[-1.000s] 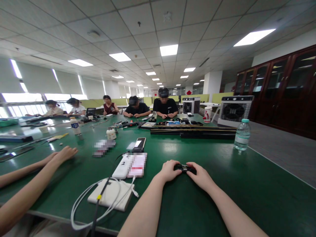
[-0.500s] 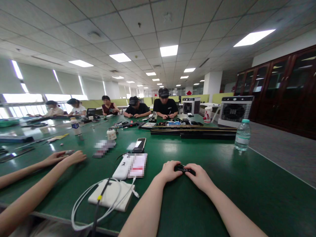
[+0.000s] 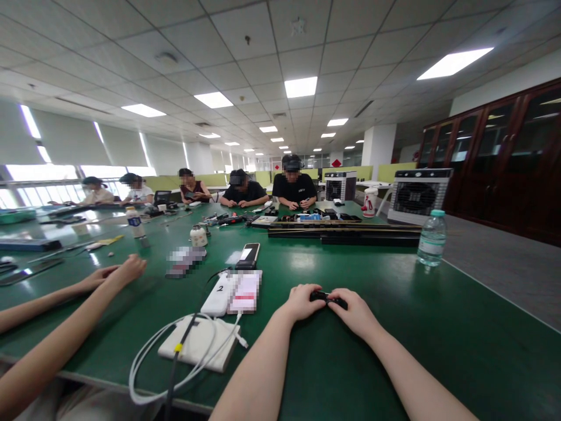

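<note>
Both of my hands rest on the green table, closed around a small black elongated object [image 3: 325,297], possibly a folding tool; its kind is too small to make out. My left hand [image 3: 302,301] grips its left end, and my right hand [image 3: 352,311] holds the right end. A lighter strip shows along the middle of the object, between my fingertips. To the left of my left forearm lie a white power bank marked 2 [image 3: 217,297] and a pinkish blurred item [image 3: 245,291].
A white cable [image 3: 137,374] loops over a flat white box [image 3: 219,351]. Behind are a phone [image 3: 249,256], black rails [image 3: 368,238] and a water bottle [image 3: 432,240]. A co-worker's hands [image 3: 125,272] are at the left; several people sit along the table.
My hands and the black object hold nearly the same pose. The co-worker's hands at left have risen slightly and drawn closer together. The view has shifted very little.
</note>
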Demonstrator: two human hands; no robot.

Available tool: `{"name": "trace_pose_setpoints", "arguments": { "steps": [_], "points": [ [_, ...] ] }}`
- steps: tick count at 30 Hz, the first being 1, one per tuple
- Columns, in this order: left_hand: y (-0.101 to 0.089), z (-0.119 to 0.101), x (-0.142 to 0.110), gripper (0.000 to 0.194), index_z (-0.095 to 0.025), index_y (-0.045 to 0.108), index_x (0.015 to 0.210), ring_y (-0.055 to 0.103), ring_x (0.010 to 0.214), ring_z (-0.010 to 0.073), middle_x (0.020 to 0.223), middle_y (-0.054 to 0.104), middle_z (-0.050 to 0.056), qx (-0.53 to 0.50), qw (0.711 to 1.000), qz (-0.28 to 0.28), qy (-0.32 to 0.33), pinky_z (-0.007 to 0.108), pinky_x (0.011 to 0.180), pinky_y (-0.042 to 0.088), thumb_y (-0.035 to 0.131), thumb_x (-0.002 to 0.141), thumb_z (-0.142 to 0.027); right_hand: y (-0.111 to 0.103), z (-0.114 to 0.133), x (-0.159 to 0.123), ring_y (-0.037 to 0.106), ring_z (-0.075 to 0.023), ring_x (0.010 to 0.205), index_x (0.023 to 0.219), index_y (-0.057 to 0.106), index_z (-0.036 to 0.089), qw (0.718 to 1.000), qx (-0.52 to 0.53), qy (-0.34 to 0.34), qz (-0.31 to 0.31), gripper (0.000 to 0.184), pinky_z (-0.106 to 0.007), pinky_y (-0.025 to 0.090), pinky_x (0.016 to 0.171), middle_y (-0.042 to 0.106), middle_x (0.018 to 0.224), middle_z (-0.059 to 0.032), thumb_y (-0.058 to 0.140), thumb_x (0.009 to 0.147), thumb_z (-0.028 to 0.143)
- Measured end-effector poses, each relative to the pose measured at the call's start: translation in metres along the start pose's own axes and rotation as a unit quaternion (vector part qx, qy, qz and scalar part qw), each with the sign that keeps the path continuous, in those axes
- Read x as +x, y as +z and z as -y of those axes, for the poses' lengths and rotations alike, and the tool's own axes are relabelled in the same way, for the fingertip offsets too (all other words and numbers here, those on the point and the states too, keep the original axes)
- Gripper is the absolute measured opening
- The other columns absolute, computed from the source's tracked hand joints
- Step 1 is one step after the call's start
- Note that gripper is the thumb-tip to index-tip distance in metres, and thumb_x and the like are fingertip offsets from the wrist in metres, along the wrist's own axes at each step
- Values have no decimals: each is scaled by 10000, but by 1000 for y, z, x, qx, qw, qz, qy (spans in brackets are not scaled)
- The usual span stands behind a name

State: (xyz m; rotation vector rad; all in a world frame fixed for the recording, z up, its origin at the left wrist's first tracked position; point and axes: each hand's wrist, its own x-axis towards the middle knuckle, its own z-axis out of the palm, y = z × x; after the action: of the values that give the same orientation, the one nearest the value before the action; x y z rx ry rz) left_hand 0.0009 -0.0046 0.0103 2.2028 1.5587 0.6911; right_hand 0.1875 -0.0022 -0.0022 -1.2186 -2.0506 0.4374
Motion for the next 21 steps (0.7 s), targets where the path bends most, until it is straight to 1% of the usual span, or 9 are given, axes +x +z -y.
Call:
{"name": "trace_pose_setpoints", "arguments": {
  "steps": [6,11,16,21],
  "points": [
    [1,1,1,409,-248,612,1163,560,1123,253,1163,653,36,15,1000,-2,11,403,1013,399,623,771,-367,1,-1,0,594,-237,993,917,682,238,1000,10,2,-4,214,-390,433,928,683,1027,-50,561,758,314],
    [1,0,0,452,-243,604,1172,564,1112,264,1157,652,37,18,1000,-8,11,413,1010,402,656,742,-371,2,-3,0,594,-234,995,898,689,239,1000,7,6,3,201,-392,432,931,684,1028,-47,562,756,304],
    [1,-1,0,397,-268,615,1141,578,1083,245,1123,665,19,27,999,-7,15,395,992,419,643,754,-355,1,-1,0,596,-231,993,932,687,241,1000,2,12,15,224,-384,439,923,684,1035,-44,573,745,285],
    [1,0,-1,395,-244,614,1145,576,1090,250,1132,659,35,25,1000,-12,15,397,997,419,632,764,-344,0,-1,0,599,-227,1003,959,677,231,1000,6,14,19,240,-381,438,929,682,1061,-50,550,760,275]
  ]
}}
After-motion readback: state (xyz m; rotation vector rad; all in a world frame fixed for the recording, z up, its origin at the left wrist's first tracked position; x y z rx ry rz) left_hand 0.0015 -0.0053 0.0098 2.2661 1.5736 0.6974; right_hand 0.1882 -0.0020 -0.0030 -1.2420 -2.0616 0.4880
